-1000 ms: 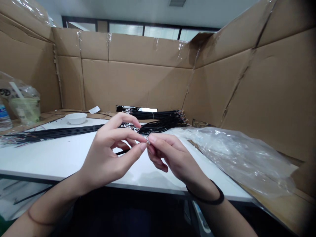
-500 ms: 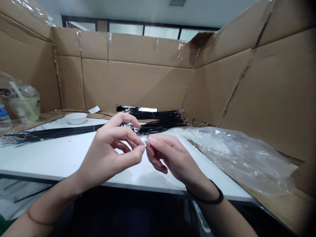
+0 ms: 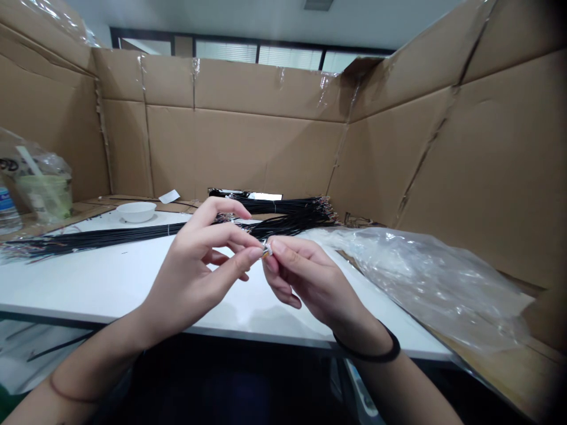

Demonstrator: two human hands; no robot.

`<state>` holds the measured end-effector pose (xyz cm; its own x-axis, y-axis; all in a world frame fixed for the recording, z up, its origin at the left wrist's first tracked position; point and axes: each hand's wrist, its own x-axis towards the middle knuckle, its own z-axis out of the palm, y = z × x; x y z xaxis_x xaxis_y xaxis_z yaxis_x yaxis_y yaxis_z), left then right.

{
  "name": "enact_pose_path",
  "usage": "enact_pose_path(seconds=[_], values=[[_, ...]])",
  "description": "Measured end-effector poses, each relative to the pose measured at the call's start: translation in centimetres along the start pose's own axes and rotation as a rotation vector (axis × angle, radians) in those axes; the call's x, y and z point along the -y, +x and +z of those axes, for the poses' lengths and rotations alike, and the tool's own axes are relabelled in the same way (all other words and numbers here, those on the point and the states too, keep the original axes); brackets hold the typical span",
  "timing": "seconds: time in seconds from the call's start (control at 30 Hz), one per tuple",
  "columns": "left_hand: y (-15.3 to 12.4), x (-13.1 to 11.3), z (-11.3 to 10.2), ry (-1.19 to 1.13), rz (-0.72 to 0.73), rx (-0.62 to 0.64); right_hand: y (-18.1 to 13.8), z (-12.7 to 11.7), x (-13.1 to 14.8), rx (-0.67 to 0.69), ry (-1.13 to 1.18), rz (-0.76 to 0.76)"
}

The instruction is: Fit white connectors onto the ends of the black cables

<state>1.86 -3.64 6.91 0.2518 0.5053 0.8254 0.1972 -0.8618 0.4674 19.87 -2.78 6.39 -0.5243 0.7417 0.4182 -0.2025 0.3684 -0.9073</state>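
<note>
Head view: right grip (image 3: 316, 276) pinched closed, thumb to fingers, on small white connector (image 3: 268, 249); left grip (image 3: 192, 268) closed at thumb and fingertip on thin wires (image 3: 264, 251) just beside connector, other fingers spread; fingertips partly hide connector; black cable bundles (image 3: 292, 206) beyond grips, left fingers blocking some; white bowl (image 3: 136, 212) beyond left grip; clear plastic sheet (image 3: 434, 283) right of right grip, overlapping surface (image 3: 110, 286)

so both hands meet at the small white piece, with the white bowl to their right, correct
No, the head view shows the white bowl to their left; the left hand and right hand do meet at the small white piece.
</note>
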Motion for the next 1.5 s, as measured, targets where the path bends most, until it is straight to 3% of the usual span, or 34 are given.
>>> enact_pose_path(seconds=[0.1, 0.2, 0.8, 1.17, 1.5], values=[[-0.1, 0.17, 0.4, 0.047, 0.08, -0.111, 0.08, -0.07, 0.04, -0.009, 0.031, 0.023], [-0.22, 0.3, 0.63, 0.06, 0.099, -0.138, 0.1, -0.05, 0.06, -0.02, 0.045, 0.038], [-0.09, 0.53, 0.51, 0.094, 0.192, -0.041, 0.2, 0.1, 0.32, -0.076, 0.086, 0.022], [0.2, 0.55, 0.29, 0.066, 0.338, -0.029, 0.28, 0.04, 0.24, -0.101, 0.076, 0.026], [0.12, 0.63, -0.07, -0.069, 0.299, 0.066, 0.37, 0.05, 0.32, -0.15, 0.079, 0.019]])
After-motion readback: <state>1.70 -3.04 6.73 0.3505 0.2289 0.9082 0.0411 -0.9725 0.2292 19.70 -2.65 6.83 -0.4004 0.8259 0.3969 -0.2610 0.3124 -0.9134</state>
